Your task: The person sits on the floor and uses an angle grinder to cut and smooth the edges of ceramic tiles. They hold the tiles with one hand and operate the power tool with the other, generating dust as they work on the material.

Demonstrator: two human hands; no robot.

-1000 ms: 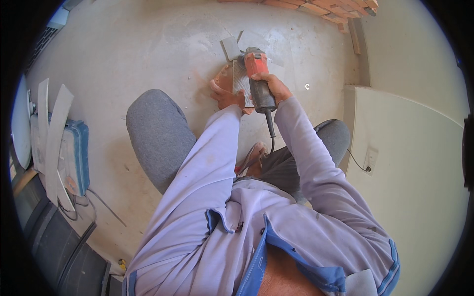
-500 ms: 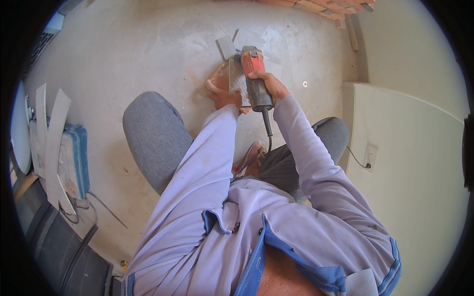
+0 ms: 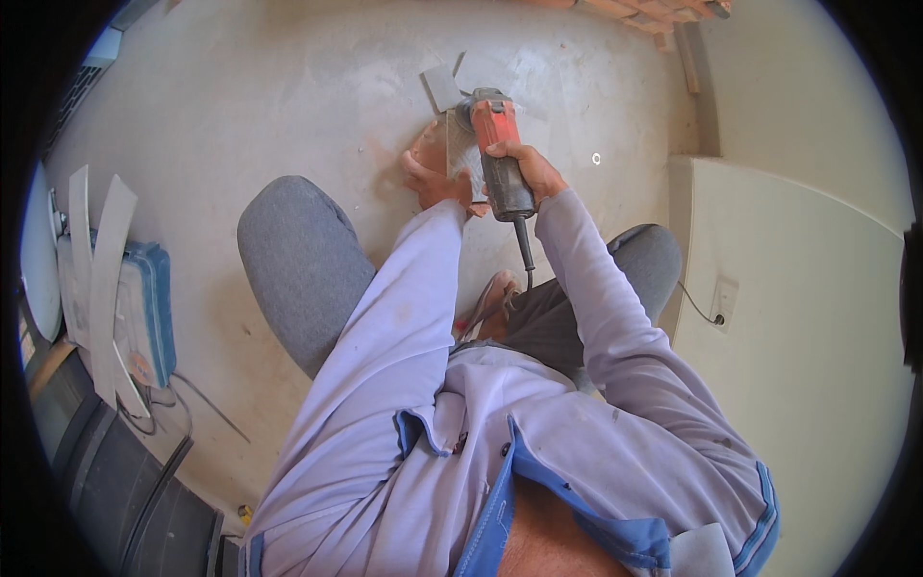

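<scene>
My right hand (image 3: pixel 531 171) is wrapped round the body of a red and black angle grinder (image 3: pixel 496 123). Its cord runs down between my legs. The grinder's disc, at the far left of the tool, meets the upper part of a grey tile (image 3: pixel 462 144) with a ridged face. My left hand (image 3: pixel 440 188) grips the tile's near end, together with a reddish brick (image 3: pixel 429 149) that lies under and beside it; some of the fingers are hidden. Just beyond the disc, a small grey tile offcut (image 3: pixel 442 88) lies on the floor.
A blue-grey tool case (image 3: pixel 144 308) stands at the left, with long pale strips (image 3: pixel 108 279) leaning on it. Stacked bricks (image 3: pixel 654 14) lie at the far right. A pale panel (image 3: pixel 798 308) with a plugged-in socket (image 3: pixel 725 303) stands to my right.
Almost nothing differs. Both hands keep their hold, and the grinder stays against the tile, with only a slight shift of the view.
</scene>
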